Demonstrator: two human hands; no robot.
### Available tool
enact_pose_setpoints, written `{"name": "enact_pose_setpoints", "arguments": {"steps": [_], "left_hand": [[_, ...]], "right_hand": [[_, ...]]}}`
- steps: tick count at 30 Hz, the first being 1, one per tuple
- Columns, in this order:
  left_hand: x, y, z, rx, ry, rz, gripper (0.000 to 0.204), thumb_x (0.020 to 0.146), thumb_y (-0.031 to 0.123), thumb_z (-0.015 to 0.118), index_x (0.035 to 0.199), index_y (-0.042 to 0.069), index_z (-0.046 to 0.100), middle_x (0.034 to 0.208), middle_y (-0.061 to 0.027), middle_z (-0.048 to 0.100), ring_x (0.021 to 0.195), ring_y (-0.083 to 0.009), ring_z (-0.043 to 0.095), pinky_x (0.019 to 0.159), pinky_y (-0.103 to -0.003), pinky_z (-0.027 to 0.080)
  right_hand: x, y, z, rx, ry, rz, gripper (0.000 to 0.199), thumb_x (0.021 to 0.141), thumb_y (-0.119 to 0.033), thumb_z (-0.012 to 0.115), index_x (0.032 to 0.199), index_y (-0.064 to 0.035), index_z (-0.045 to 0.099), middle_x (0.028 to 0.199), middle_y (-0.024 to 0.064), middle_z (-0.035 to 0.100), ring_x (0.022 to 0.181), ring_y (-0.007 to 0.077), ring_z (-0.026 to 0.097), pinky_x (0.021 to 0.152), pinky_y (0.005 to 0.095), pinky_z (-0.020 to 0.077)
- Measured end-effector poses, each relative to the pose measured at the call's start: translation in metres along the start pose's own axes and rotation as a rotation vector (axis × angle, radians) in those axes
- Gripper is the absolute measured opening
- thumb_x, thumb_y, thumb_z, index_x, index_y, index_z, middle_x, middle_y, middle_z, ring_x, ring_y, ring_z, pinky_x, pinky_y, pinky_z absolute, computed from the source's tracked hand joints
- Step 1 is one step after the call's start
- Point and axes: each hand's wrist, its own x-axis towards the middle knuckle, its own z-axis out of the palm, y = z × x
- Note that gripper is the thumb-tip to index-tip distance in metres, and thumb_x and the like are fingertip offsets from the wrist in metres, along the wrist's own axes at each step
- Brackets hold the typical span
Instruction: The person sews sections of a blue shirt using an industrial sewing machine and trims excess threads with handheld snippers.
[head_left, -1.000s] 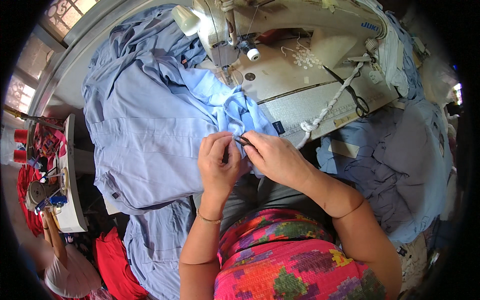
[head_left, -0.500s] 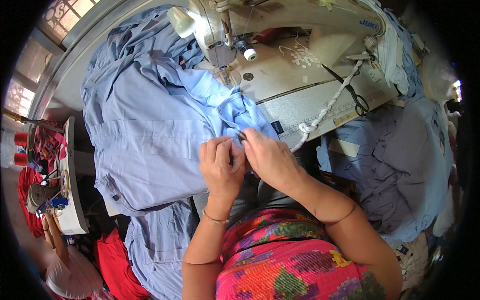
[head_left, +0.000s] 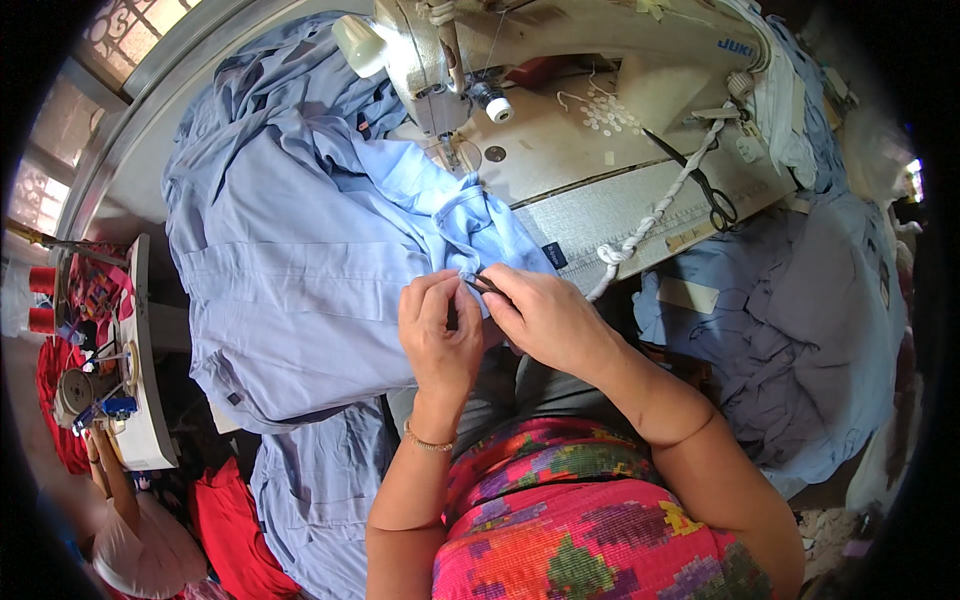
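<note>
My left hand [head_left: 440, 325] is closed in a pinch on an edge of a light blue shirt [head_left: 300, 275], just in front of the sewing machine. Close against it, my right hand [head_left: 545, 315] grips a thin, dark, pointed tool [head_left: 483, 286]; its exact kind is mostly hidden by the fingers. The tool's tip meets the cloth at my left fingertips. The shirt spreads leftward over the table, its bunched part reaching the presser foot [head_left: 458, 152]. A small dark label [head_left: 554, 255] shows at its right edge.
The sewing machine [head_left: 600, 35] spans the back. Black scissors [head_left: 705, 185], white buttons [head_left: 605, 112] and a braided white cord [head_left: 655, 215] lie on its bed. More blue garments [head_left: 790, 330] are heaped at right. Another person [head_left: 145, 540] sits at far left beside a red cloth [head_left: 235, 530].
My right hand has turned and opened slightly away from the left, so the dark tool between its fingers shows more. The shirt lies nearly as before.
</note>
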Motion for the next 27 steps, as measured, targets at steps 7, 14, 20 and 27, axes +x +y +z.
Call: {"name": "enact_pose_setpoints", "arguments": {"steps": [7, 14, 20, 27], "left_hand": [[0.0, 0.004, 0.0, 0.116, 0.002, 0.066, 0.016, 0.071, -0.008, 0.062, 0.085, -0.001, 0.059, 0.089, -0.0121, 0.062, 0.078, -0.0278, 0.058, 0.069, -0.036, 0.048], [-0.001, 0.004, 0.002, 0.173, 0.015, 0.125, 0.02, 0.068, -0.009, 0.063, 0.085, 0.0, 0.058, 0.089, -0.0115, 0.062, 0.076, -0.0281, 0.056, 0.068, -0.036, 0.047], [0.0, 0.003, 0.002, 0.146, 0.02, 0.122, 0.018, 0.067, -0.007, 0.063, 0.083, 0.0, 0.057, 0.087, -0.012, 0.06, 0.074, -0.0287, 0.053, 0.065, -0.037, 0.045], [0.004, 0.004, 0.002, 0.027, 0.028, 0.007, 0.011, 0.069, -0.007, 0.062, 0.076, -0.001, 0.056, 0.08, -0.0112, 0.06, 0.07, -0.0253, 0.054, 0.063, -0.033, 0.045]], "right_hand": [[0.002, -0.002, -0.001, -0.065, -0.017, 0.014, 0.015, 0.088, -0.013, 0.052, 0.096, -0.0002, 0.052, 0.073, 0.0224, 0.06, 0.072, 0.0412, 0.059, 0.062, 0.0502, 0.046], [0.002, -0.001, 0.001, -0.111, -0.027, 0.025, 0.014, 0.087, -0.012, 0.052, 0.092, 0.0002, 0.05, 0.072, 0.0227, 0.06, 0.07, 0.0413, 0.06, 0.06, 0.0502, 0.0466], [-0.002, -0.002, 0.01, -0.198, 0.067, -0.022, 0.011, 0.087, -0.011, 0.052, 0.09, -0.0007, 0.05, 0.072, 0.0198, 0.061, 0.068, 0.0374, 0.062, 0.058, 0.0457, 0.0496], [-0.008, -0.005, 0.018, -0.315, 0.095, -0.025, 0.011, 0.087, -0.01, 0.049, 0.094, -0.0011, 0.048, 0.077, 0.0166, 0.062, 0.068, 0.0337, 0.065, 0.056, 0.0412, 0.0519]]}}
